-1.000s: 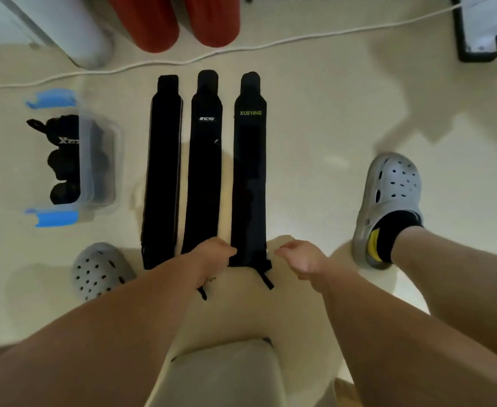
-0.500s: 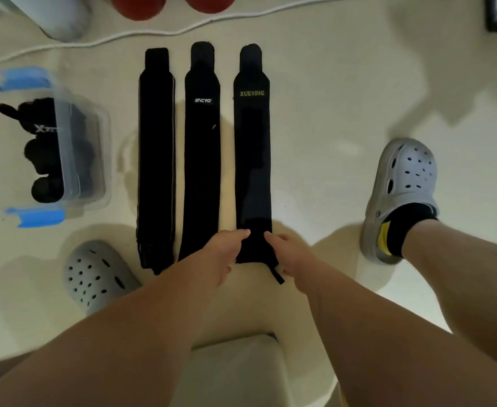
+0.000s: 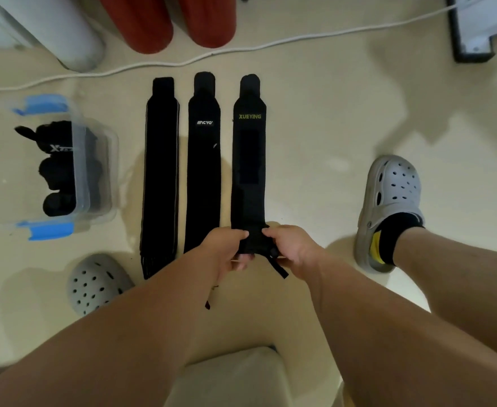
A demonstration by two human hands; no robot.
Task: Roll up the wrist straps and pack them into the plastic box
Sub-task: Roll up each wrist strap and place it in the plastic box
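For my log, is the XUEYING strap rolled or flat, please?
Spread flat: the XUEYING strap lies stretched along the floor; left hand and right hand grip its near end.

3 black straps (image 3: 204, 171) flat on floor (image 3: 329, 142), side by side. Near end of XUEYING strap (image 3: 248, 171) pinched by left hand (image 3: 229, 249) and right hand (image 3: 292, 248). Clear plastic box (image 3: 99, 183) beside them holds rolled straps (image 3: 55, 171).

Bare forearms lead to the left hand (image 3: 226, 249) and right hand (image 3: 294, 248). The feet wear grey perforated clogs: a left clog (image 3: 96, 282) and a right clog (image 3: 389, 198), the latter over a black sock (image 3: 395, 235) with a yellow patch.
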